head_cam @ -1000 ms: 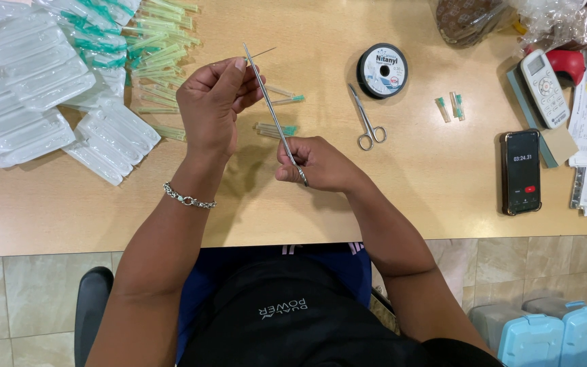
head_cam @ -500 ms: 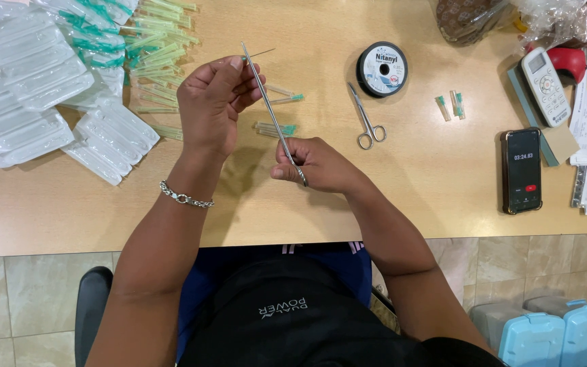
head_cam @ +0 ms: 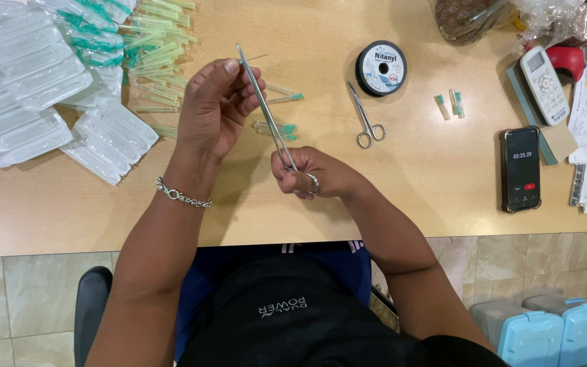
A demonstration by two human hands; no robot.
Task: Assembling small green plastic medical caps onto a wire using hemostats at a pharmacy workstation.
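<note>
A pale wooden table (head_cam: 388, 204) stands over a beige tiled floor (head_cam: 22, 299), with 2 light blue plastic cases (head_cam: 565, 333) low at the right. On it lie clear blister packs (head_cam: 28, 102), green-tipped needles (head_cam: 151, 54), a black thread spool (head_cam: 380, 67), small scissors (head_cam: 366, 119), a phone (head_cam: 520, 168) and a remote (head_cam: 544, 85). The right hand (head_cam: 314, 175) is closed around the handle of long metal forceps (head_cam: 265, 109) that slant up above the table, while the left hand (head_cam: 217, 105) pinches their tip, where a thin needle (head_cam: 255, 58) sticks out.
</note>
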